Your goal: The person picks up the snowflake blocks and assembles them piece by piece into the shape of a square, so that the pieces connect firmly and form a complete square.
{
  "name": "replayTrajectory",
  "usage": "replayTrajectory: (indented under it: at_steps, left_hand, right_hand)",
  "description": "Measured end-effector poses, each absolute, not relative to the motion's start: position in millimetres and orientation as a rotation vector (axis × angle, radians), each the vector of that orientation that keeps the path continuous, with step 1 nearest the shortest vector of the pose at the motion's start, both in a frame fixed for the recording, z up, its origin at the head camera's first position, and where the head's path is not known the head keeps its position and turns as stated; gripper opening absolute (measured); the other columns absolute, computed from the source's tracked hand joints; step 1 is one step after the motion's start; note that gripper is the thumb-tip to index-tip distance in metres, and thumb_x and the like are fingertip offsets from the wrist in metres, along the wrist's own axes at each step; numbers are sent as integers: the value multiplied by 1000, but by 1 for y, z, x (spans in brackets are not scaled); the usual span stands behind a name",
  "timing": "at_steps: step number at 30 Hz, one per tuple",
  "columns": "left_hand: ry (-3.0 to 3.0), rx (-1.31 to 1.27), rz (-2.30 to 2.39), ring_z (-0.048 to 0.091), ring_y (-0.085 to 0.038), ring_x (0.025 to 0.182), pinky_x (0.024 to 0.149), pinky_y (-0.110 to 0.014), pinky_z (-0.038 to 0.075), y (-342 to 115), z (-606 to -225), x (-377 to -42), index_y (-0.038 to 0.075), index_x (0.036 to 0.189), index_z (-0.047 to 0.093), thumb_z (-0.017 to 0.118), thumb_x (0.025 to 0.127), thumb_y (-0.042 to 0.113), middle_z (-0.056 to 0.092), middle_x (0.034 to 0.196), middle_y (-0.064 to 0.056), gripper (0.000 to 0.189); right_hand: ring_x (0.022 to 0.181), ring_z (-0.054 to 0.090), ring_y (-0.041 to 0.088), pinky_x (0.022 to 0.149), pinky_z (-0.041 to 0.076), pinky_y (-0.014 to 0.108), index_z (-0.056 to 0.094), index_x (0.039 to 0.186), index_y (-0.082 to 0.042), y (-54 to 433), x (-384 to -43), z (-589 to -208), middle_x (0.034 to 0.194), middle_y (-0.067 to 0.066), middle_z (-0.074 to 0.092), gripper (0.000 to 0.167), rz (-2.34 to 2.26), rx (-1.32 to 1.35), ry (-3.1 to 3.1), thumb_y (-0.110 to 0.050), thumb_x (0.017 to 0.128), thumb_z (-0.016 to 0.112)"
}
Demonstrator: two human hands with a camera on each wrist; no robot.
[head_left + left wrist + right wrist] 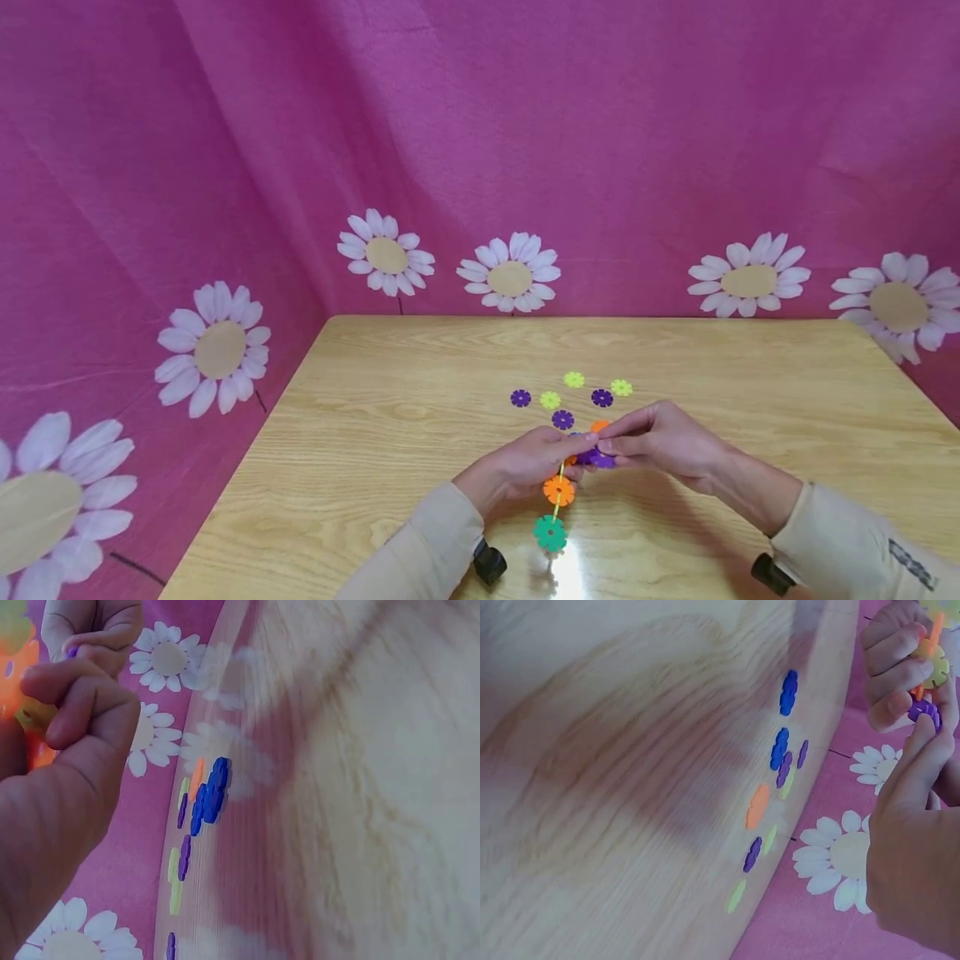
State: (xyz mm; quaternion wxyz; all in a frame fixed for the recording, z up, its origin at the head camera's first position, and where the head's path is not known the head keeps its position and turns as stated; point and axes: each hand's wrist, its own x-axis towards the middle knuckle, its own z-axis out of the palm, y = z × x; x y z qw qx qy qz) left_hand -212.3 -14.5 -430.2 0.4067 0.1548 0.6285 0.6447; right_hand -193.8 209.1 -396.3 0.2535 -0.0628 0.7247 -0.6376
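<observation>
My left hand (pixel 525 463) grips a chain of notched plastic discs, slotted together at angles. From that hand hang an orange disc (pixel 558 491) and, lowest, a green disc (pixel 551 533), with a yellow disc edge-on between them. Between thumb and fingers, my right hand (pixel 667 442) pinches a purple disc (pixel 597 457) at the upper end of the chain. In the right wrist view the purple disc (pixel 925 712) sits against an orange disc seen edge-on, beside a yellow disc (pixel 937 666). Fingers partly hide this joint.
Loose discs lie on the wooden table (pixel 360 417) beyond the hands: purple (pixel 521 398), yellow-green (pixel 574 380), orange (pixel 757 806) and blue (pixel 216 790). A pink curtain (pixel 525 125) with white flowers stands behind the table's far edge and along its left side.
</observation>
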Motion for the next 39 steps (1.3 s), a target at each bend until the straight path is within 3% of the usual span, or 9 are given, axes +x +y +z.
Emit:
replayTrajectory:
  at_steps: [5, 9, 11, 17, 20, 25, 30, 33, 39]
  left_hand:
    - [1639, 377, 1594, 51, -7, 60, 55, -19, 44, -13, -431, -212, -2, 114, 68, 48, 103, 50, 61, 71, 2, 57]
    - [1635, 383, 1549, 68, -10, 71, 67, -22, 57, -14, -430, -214, 2, 119, 68, 45, 103, 53, 76, 90, -7, 59]
    - [1629, 398, 1540, 72, -11, 73, 67, -22, 57, -13, -429, -215, 3, 121, 68, 46, 103, 51, 77, 96, -9, 56]
    - [1534, 409, 1578, 73, -9, 71, 66, -18, 57, -9, -429, -214, -8, 126, 62, 46, 105, 42, 75, 82, 1, 57]
    - [1506, 424, 1588, 73, -10, 72, 63, -17, 56, -9, -430, -213, -13, 127, 58, 44, 106, 42, 77, 86, -4, 61]
    - [1499, 456, 1568, 73, -10, 74, 61, -20, 55, -10, -430, -214, -8, 110, 63, 44, 105, 41, 75, 102, -20, 53]
    - [1469, 435, 1578, 72, -9, 73, 62, -19, 54, -8, -428, -211, 9, 86, 63, 41, 106, 36, 76, 81, -4, 40]
    - [1480, 416, 1620, 71, -10, 72, 63, -21, 57, -7, -428, -209, 10, 82, 61, 38, 106, 35, 72, 74, 2, 41]
    - [1531, 351, 1641, 70, -11, 71, 62, -23, 58, -7, -427, -208, 8, 83, 60, 40, 106, 39, 69, 73, 1, 43]
  right_hand:
    - [89, 73, 13, 83, 61, 29, 62, 120, 15, 210, -193, -394, 103, 10, 74, 33, -1707, -160, 1997, -4, 95, 66]
    - [90, 72, 12, 82, 61, 29, 59, 122, 15, 210, -195, -393, 103, 10, 75, 36, -1689, -165, 2000, -6, 94, 67]
    - [90, 72, 12, 81, 61, 27, 58, 123, 14, 210, -196, -393, 104, 11, 75, 39, -1685, -160, 1994, -7, 93, 69]
    - [96, 72, 14, 87, 60, 29, 54, 125, 16, 211, -198, -397, 112, 18, 73, 44, -1692, -183, 1949, -11, 94, 70]
    - [96, 72, 14, 88, 59, 29, 53, 125, 17, 211, -198, -398, 110, 17, 73, 42, -1709, -178, 1931, -10, 96, 67]
    - [96, 73, 16, 90, 58, 31, 53, 125, 17, 209, -198, -398, 105, 15, 74, 41, -1731, -173, 1916, -11, 97, 65]
    - [94, 73, 16, 90, 59, 32, 57, 122, 15, 207, -200, -398, 101, 10, 74, 39, -1723, -188, 1935, -14, 98, 65]
    - [90, 73, 16, 87, 60, 34, 58, 119, 16, 209, -204, -400, 97, 11, 74, 37, -1683, -216, 2046, -15, 100, 62]
    - [72, 67, 17, 63, 60, 30, 71, 103, 6, 217, -214, -407, 83, 9, 71, 19, -1258, -295, 2590, -11, 97, 64]
